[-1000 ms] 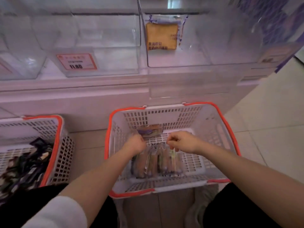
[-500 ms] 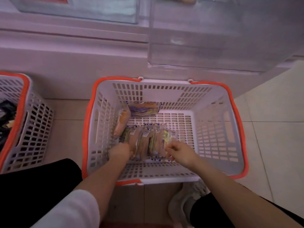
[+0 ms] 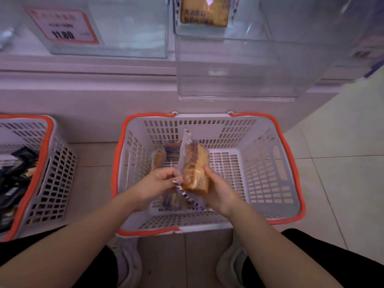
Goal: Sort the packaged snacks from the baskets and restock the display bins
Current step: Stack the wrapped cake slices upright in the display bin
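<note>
Both hands grip one stack of bread packs [image 3: 194, 170], centre frame, held above the white basket [image 3: 268, 177]. Right hand [image 3: 218, 189] has fingers curled round the stack's right side; left hand [image 3: 161, 180] pinches the wrapper edge. More packs lie in the basket beneath. Suggest squaring the stack and supporting it from below so none slip. Likely target: clear bin [image 3: 234, 65] at top centre, already holding one matching pack [image 3: 204, 11].
</note>
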Demonstrator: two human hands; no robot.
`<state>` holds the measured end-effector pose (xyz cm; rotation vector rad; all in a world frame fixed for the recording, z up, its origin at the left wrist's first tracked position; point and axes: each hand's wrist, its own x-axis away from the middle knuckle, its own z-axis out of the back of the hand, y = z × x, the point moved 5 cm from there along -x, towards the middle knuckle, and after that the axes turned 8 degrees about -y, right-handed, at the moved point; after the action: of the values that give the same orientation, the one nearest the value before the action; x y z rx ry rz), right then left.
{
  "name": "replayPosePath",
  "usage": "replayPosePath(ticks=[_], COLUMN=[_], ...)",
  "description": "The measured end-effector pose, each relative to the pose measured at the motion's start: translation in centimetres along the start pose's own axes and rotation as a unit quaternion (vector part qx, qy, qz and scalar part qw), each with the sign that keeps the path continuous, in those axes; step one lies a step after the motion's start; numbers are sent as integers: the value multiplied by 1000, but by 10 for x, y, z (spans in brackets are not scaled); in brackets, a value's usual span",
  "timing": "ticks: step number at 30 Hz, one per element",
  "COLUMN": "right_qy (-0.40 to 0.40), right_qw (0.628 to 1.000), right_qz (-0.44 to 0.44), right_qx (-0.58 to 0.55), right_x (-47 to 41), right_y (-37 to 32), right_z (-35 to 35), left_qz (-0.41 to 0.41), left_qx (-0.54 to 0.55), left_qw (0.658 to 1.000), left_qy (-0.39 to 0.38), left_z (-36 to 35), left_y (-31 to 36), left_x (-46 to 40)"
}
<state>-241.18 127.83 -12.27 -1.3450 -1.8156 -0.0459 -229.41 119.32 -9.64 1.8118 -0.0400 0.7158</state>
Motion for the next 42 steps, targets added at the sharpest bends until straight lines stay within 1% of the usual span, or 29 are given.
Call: replayPosePath(ticks=[1, 3, 5, 6, 7, 8, 9, 10, 11, 13, 14, 16, 17, 18, 19, 21, 22, 23, 24, 25, 26, 27, 28, 30, 33, 35, 36, 38, 42], right_qy=[-22, -33, 11, 39, 63, 76, 73, 59, 48, 29, 22, 13, 12, 20, 43, 143, 202, 244, 259, 243, 206, 164, 131, 89, 42, 27, 34, 78, 214], right_qw=[999, 998, 992, 976, 951, 920, 889, 852, 804, 699, 669, 660, 659, 650, 630, 573, 564, 586, 640, 711, 778, 825, 850, 865, 882, 887, 886, 868, 788], right_qz=[13, 43, 85, 106, 130, 159, 191, 214, 226, 240, 253, 274, 282, 294, 314, 404, 463, 508, 524, 513, 488, 466, 453, 447, 450, 451, 452, 472, 538], right_qx=[-33, -15, 98, 185, 275, 350, 410, 474, 547, 673, 699, 700, 697, 701, 709, 698, 654, 583, 500, 415, 338, 275, 235, 210, 135, 98, 101, 133, 210], right_x=[3, 11, 20, 27, 33, 40, 49, 58, 67, 86, 95, 116, 126, 135, 143, 163, 175, 183, 186, 185, 178, 172, 169, 170, 173, 176, 176, 178, 179], right_y=[-3, -13, -27, -36, -45, -54, -64, -73, -82, -98, -107, -123, -130, -135, -138, -146, -147, -146, -144, -142, -139, -136, -135, -135, -136, -140, -144, -156, -188], right_z=[-7, -17, -21, -23, -25, -30, -39, -49, -60, -80, -88, -103, -109, -115, -119, -123, -122, -117, -111, -105, -102, -102, -103, -110, -118, -123, -126, -131, -136], left_qz=[-3, 3, 7, -2, -24, -57, -94, -137, -174, -208, -216, -233, -255, -280, -306, -344, -357, -366, -374, -379, -383, -386, -388, -390, -373, -359, -354, -353, -358], left_qx=[-5, -11, 20, 54, 87, 94, 63, -4, -105, -323, -381, -394, -382, -371, -360, -299, -249, -199, -155, -120, -90, -63, -34, 34, 91, 120, 133, 134, 77], left_qw=[1000, 1000, 999, 996, 990, 982, 976, 970, 959, 910, 889, 883, 882, 878, 873, 875, 881, 886, 889, 890, 891, 893, 894, 895, 887, 890, 892, 897, 904], left_qy=[1, 8, 37, 70, 111, 152, 187, 203, 196, 155, 131, 101, 101, 112, 125, 163, 184, 202, 216, 224, 226, 224, 220, 215, 255, 255, 246, 228, 222], left_z=[1, 6, 12, 16, 20, 24, 26, 26, 22, 8, 0, -15, -21, -26, -30, -35, -36, -35, -35, -35, -36, -36, -36, -35, -26, -23, -23, -25, -26], left_y=[5, 11, 20, 27, 38, 51, 67, 85, 103, 134, 146, 165, 175, 185, 192, 199, 201, 202, 202, 203, 205, 206, 208, 210, 215, 221, 226, 237, 254], left_x=[5, 13, 17, 19, 20, 22, 26, 30, 34, 41, 45, 53, 57, 62, 68, 79, 83, 86, 88, 90, 90, 91, 91, 93, 98, 100, 100, 101, 102])
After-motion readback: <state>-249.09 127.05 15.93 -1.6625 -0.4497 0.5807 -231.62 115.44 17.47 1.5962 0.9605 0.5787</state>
